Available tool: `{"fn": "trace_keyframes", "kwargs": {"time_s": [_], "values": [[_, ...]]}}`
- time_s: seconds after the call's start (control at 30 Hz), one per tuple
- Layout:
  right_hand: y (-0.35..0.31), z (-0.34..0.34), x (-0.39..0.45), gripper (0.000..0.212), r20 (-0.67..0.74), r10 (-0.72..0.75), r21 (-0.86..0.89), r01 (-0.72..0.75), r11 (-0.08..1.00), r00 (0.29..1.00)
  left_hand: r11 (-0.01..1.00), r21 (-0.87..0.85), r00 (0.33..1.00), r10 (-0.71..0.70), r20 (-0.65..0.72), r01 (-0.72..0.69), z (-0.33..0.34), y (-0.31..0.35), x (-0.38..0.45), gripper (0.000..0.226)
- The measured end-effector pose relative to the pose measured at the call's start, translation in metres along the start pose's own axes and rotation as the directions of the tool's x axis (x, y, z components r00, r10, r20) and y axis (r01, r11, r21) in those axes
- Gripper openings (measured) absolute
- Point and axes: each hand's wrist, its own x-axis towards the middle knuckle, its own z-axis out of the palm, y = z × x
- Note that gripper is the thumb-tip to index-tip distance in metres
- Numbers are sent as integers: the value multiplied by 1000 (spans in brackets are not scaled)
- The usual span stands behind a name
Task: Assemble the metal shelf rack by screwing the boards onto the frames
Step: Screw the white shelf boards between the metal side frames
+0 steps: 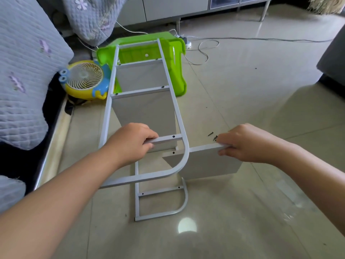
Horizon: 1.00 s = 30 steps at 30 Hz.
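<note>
rack (143, 94): lying on the floor (242, 109), long axis running away from the person
left hand (130, 143): fingers curled round a frame crossbar (166, 140)
right hand (246, 144): pinching the loose board (209, 161)
screws (212, 136): on floor by right hand

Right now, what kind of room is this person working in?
Most likely a home living room. The shelf rack lies on a glossy tiled floor, a sofa with a quilted floral cover stands alongside, and a cartoon-shaped toy fan and a green plastic stool sit nearby.
</note>
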Motion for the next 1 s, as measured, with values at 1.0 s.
{"fn": "trace_keyframes", "kwargs": {"time_s": [1.0], "values": [[-26,33,3,23,-218,-12,313,82,946,976,998,-62,999,14,-33,-16,0,-1,3,20]]}}
